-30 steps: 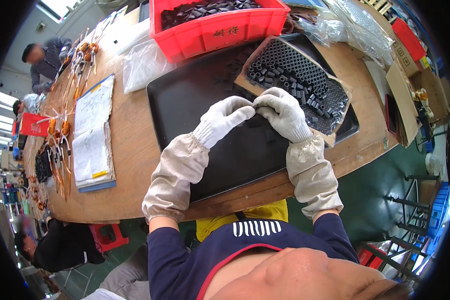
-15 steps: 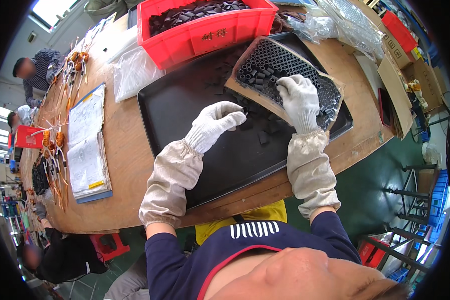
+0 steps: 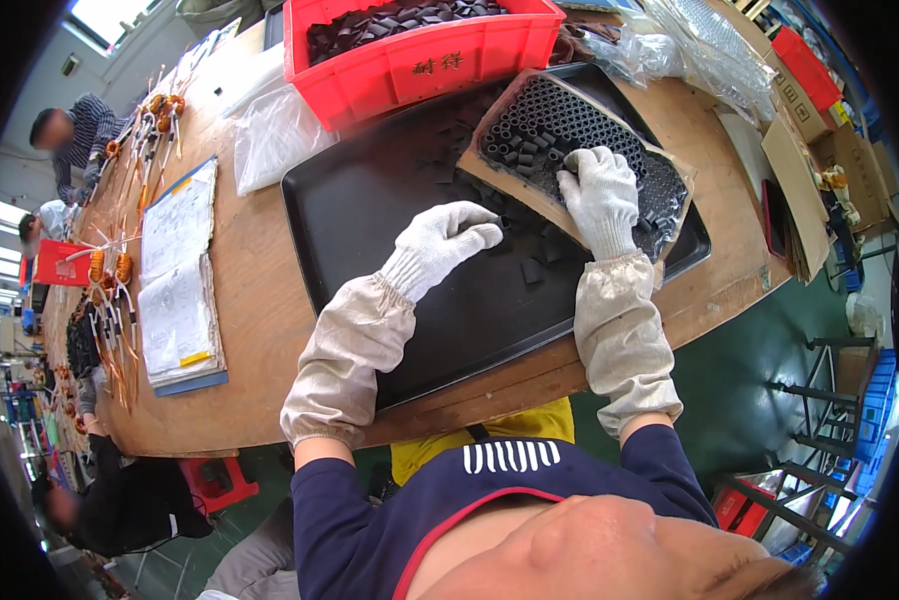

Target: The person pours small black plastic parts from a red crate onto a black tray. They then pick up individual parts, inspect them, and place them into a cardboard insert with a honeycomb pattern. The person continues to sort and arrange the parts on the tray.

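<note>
My left hand, in a white knit glove, is closed in a pinch over the black tray. A short black tube piece shows at its fingertips. My gloved right hand is over a shallow cardboard box that lies tilted on the tray's right part. Its fingers are bent together near the tubes, and what they grip is hidden. Many black tubes stand upright in rows in the box; several others lie loose on top. More black pieces are scattered on the tray.
A red bin full of black pieces stands at the tray's far edge. Left are clear plastic bags, an open document folder and wired copper coils. Bubble wrap and cardboard lie right. Other people sit along the left.
The whole view has shifted slightly. My left fingers have closed further around the tube piece, whose open end showed before. My right hand stays over the box, its fingers drawn slightly closer together.
</note>
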`<state>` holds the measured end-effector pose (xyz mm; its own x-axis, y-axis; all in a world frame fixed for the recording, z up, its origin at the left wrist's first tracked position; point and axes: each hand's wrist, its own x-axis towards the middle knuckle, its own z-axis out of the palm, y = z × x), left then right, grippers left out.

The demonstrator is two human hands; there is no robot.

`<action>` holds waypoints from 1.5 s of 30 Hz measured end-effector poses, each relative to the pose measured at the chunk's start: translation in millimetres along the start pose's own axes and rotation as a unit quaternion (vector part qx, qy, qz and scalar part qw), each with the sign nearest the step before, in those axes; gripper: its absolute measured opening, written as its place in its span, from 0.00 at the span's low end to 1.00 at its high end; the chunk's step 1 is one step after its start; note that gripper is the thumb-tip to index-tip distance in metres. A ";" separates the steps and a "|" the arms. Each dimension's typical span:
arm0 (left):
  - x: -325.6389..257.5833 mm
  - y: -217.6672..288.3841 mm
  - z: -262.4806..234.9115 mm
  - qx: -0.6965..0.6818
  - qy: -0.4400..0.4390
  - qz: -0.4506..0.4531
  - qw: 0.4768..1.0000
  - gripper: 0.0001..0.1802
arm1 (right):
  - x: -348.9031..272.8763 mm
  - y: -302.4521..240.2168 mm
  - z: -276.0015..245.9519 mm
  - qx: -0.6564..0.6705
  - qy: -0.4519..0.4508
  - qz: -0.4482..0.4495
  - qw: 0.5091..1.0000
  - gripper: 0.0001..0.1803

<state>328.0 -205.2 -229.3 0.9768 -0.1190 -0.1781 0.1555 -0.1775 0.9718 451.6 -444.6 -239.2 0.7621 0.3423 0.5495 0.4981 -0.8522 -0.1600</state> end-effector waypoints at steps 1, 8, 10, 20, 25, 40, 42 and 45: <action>0.1 -1.4 0.0 -0.003 0.004 0.005 1.000 0.18 | 0.0 -2.3 -2.4 0.053 0.004 0.007 0.999 0.11; -0.1 1.5 -4.6 0.061 0.039 0.003 0.997 0.16 | -7.1 -44.6 -40.8 0.458 -0.237 0.056 0.855 0.13; 0.5 0.6 -4.9 0.065 0.033 0.010 0.997 0.15 | -9.9 -43.5 -32.3 0.461 -0.217 0.033 0.860 0.13; -3.2 1.4 -5.7 -0.096 0.009 -0.039 0.995 0.18 | -12.8 -51.1 -31.9 0.446 -0.157 -0.029 0.881 0.11; -2.6 -6.3 -4.3 -0.199 -0.002 -0.011 0.980 0.18 | -18.1 -60.7 -29.0 0.473 -0.136 0.036 0.870 0.09; -59.8 14.0 -22.3 0.373 0.098 0.146 0.911 0.14 | -14.3 -62.2 -29.1 0.410 -0.103 -0.233 0.876 0.13; -91.4 13.6 -30.5 0.388 0.128 0.133 0.903 0.13 | -16.4 -62.9 -25.8 0.404 -0.106 -0.210 0.884 0.12; -138.7 4.7 -39.8 0.464 0.164 0.070 0.868 0.13 | -18.2 -61.8 -20.4 0.403 -0.093 -0.179 0.893 0.11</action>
<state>199.1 -150.6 -193.9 0.9897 0.0549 0.1321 -0.0042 -0.9119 0.4104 398.5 -406.2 -222.6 0.5126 0.6597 0.5496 0.8020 -0.1393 -0.5808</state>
